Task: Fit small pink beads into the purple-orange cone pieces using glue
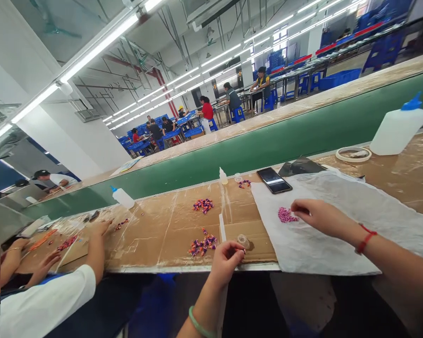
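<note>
My left hand (226, 263), with a green bangle on its wrist, is at the table's front edge. Its thumb and fingers pinch a small dark piece (244, 251), mostly hidden by the fingertips. Right beside it stands a small clear cup (243, 241). My right hand (312, 213), wearing a red cord bracelet, reaches over a white sheet (341, 225). Its fingertips are closed together at the edge of a pile of small pink pieces (286, 215); whether they hold one is too small to see. A pile of orange and purple pieces (202, 244) lies left of my left hand.
Another orange and purple pile (203, 205) lies farther back. A small dropper bottle (223, 176), a phone (274, 180), a tape roll (353, 154) and a large white bottle (396, 129) stand or lie toward the back. At left, a co-worker's hand (100, 227) works on the same table.
</note>
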Motion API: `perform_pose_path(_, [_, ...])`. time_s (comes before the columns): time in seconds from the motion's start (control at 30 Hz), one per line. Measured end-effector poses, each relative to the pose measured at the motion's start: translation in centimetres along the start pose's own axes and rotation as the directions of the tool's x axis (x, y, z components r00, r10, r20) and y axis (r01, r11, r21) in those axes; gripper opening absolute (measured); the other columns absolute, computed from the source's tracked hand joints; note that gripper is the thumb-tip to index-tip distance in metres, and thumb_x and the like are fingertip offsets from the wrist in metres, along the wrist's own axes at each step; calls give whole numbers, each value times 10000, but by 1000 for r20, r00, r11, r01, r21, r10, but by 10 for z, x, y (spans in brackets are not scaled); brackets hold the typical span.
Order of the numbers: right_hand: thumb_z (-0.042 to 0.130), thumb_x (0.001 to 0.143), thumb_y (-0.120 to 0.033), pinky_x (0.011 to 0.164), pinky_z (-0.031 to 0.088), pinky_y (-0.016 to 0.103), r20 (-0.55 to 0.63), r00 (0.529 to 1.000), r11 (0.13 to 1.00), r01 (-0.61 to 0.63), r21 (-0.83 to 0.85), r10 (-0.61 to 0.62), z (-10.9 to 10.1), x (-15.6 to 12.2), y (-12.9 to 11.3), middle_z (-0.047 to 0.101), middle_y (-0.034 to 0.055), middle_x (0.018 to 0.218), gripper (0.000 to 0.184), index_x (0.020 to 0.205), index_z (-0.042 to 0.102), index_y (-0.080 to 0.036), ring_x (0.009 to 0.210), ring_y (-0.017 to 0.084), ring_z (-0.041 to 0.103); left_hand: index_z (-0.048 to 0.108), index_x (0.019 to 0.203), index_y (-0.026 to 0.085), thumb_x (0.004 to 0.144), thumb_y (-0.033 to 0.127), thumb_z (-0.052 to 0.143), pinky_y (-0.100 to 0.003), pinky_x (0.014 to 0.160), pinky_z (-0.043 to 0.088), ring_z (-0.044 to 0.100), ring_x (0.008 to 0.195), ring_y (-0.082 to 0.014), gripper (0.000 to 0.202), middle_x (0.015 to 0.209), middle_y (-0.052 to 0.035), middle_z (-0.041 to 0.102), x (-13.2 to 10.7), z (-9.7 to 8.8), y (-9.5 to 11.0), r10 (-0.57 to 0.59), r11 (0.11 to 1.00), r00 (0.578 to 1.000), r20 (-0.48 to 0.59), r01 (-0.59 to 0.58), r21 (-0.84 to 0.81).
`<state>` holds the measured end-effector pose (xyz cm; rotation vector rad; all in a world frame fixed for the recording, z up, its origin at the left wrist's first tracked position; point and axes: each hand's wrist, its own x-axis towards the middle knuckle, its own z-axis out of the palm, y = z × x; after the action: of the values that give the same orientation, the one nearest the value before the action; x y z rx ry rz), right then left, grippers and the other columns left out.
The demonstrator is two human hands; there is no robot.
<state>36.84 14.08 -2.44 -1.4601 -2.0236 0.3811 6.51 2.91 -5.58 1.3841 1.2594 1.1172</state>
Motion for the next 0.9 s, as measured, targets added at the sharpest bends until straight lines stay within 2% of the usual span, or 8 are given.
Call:
perform_pose_path(0.07, [565, 782, -290, 562, 420, 327, 15, 998, 998, -56, -20, 56, -1, 5, 10, 702, 59, 663, 166, 651, 640, -222, 594, 206, 617, 697, 773, 177, 684, 711, 752, -287, 586, 475, 563, 583, -152, 544, 682, -62, 658, -2, -1, -7, 12, 1000, 1000, 4, -12, 14])
perform_pose_path(0.17, [555, 899, -389, 606, 397, 322, 18, 990, 988, -136, -70, 138, -8, 2, 17, 688, 64, 687, 297, 681, 626, -200, 638, 190, 584, 721, 816, 192, 729, 655, 748, -284, 614, 486, 584, 632, -164, 472, 721, -56, 673, -5, -7, -15, 21, 1000, 1000, 21, -21, 20])
perform_pose_path(0.2, [547, 919, -375, 628, 402, 317, 25, 986, 983, -160, -89, 163, -9, 1, 18, 689, 65, 708, 291, 716, 640, -187, 665, 187, 584, 730, 835, 195, 747, 625, 750, -284, 631, 494, 597, 655, -168, 439, 747, -56, 683, -4, -9, -17, 23, 1000, 999, 34, -24, 19])
perform_pose_path(0.3, [565, 897, -201, 719, 439, 275, 64, 976, 971, -196, -136, 206, -8, 0, 22, 725, 64, 867, 140, 890, 695, -150, 785, 166, 614, 747, 854, 198, 784, 541, 755, -280, 663, 508, 625, 702, -178, 350, 775, -55, 696, -1, -16, -24, 38, 999, 997, 65, -39, 9])
perform_pose_path(0.43, [632, 861, -143, 773, 459, 262, 133, 968, 962, -185, -202, 214, -2, -2, 22, 715, 71, 929, 83, 881, 713, -139, 838, 158, 618, 760, 867, 195, 807, 494, 749, -284, 680, 534, 651, 720, -187, 305, 802, -65, 716, -2, -20, -31, 90, 996, 992, 86, -92, 15])
perform_pose_path(0.6, [660, 871, -144, 915, 476, 348, 173, 962, 947, -156, -280, 210, 3, -3, 22, 692, 79, 977, 49, 875, 702, -119, 968, 188, 618, 767, 883, 202, 856, 436, 709, -278, 671, 560, 678, 724, -189, 243, 818, -74, 738, -5, -17, -28, 190, 979, 978, 89, -196, 64])
perform_pose_path(0.9, [656, 898, -189, 925, 476, 374, 182, 951, 901, -159, -403, 249, 16, -3, 26, 686, 66, 957, 74, 873, 694, -131, 997, 200, 606, 764, 856, 205, 850, 464, 710, -275, 617, 541, 647, 666, -180, 264, 761, -64, 713, -7, -15, -21, 170, 982, 981, 93, -177, 66])
